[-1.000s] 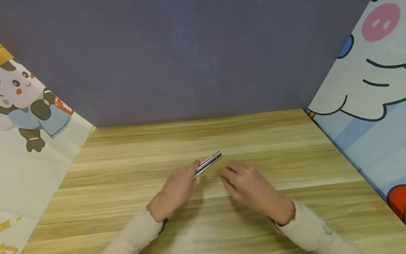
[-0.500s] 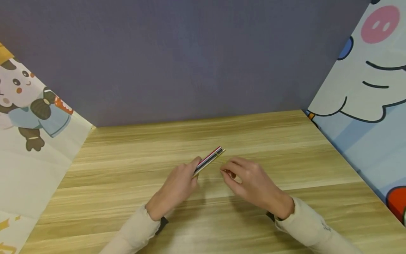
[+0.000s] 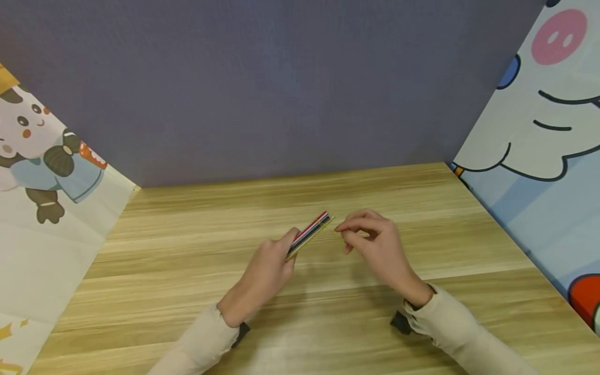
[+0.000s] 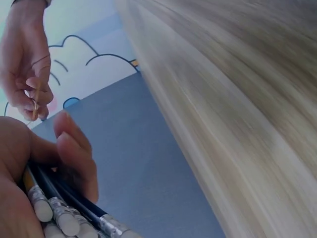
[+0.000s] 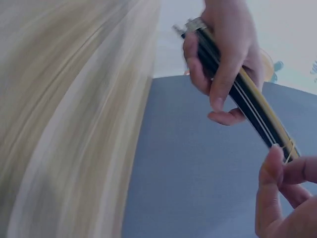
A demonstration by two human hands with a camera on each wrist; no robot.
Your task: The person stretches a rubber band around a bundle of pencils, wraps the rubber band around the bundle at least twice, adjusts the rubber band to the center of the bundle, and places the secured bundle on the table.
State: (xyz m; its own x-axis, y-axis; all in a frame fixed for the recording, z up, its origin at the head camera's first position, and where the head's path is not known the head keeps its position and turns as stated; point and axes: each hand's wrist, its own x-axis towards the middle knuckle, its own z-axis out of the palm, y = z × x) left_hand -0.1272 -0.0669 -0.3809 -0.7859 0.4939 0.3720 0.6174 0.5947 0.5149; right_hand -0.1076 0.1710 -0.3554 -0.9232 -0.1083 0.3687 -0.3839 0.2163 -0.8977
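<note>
My left hand [image 3: 262, 273] grips a bundle of pencils [image 3: 308, 237], held at a slant above the table. Red, white, dark and yellow barrels point away to the right. White erasers in metal ferrules [image 4: 64, 220] stick out at the bundle's near end in the left wrist view. Close to the far end, a thin yellowish rubber band [image 5: 291, 148] goes round the pencils. My right hand [image 3: 377, 242] is beside that end, and its thumb and fingertips [image 5: 272, 161] pinch the band and draw it out from the bundle. The palm hides the middle of the pencils.
A wood-grain table [image 3: 197, 224] lies under both hands. Behind it rises a grey-blue panel [image 3: 281, 94]. Cartoon-printed walls stand at the left [image 3: 61, 208] and the right [image 3: 529, 135]. Dark wrist-worn pieces [image 3: 400, 323] show at the sleeve cuffs.
My right hand has risen and moved slightly away, its fingers turning toward the bundle's far end. The bundle has shifted a little forward in my left hand's steady hold.
</note>
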